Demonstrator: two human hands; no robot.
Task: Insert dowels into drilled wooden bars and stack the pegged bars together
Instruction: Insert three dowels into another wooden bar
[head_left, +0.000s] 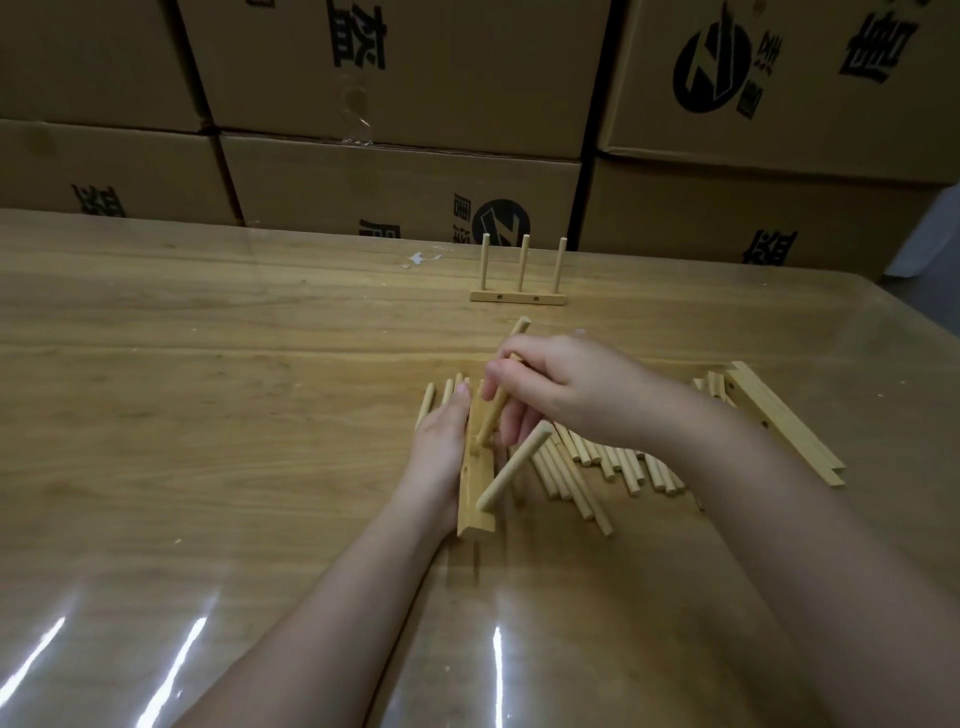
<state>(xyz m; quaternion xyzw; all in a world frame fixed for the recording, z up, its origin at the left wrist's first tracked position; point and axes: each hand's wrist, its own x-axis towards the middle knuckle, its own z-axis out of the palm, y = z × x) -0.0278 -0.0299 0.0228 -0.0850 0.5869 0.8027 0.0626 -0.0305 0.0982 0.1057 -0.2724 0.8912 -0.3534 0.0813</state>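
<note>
Head view: left hand (441, 447) lay flat w/ straight fingers pressed along the left side of the drilled bar (475, 499), steadying it on the table (208, 415); no fingers curled round it. Right hand (566, 395) pinched a dowel (491, 415) btwn thumb and fingertips, tilted, its lower tip down at a hole near the bar's middle. Tip was prob. just entering the hole, but the fingers hid the exact spot. A second dowel (514, 465) sat seated at the bar's near end, leaning right. Loose dowels (597, 467) lay in a heap just right of the bar, spare bars (779, 426) further right. One finished pegged bar (517, 299) w/ three upright dowels stood well apart on the far side, before the cardboard boxes (395, 182).

Doing the step well, by my reading: the dowel needed bringing in line w/ the hole's axis before any push, else it would jam or go in crooked. Then a straight push w/ a slight twist, gripping low near the bar. The left hand had to press firm so the bar wouldn't tip or slide on the glossy top.
</note>
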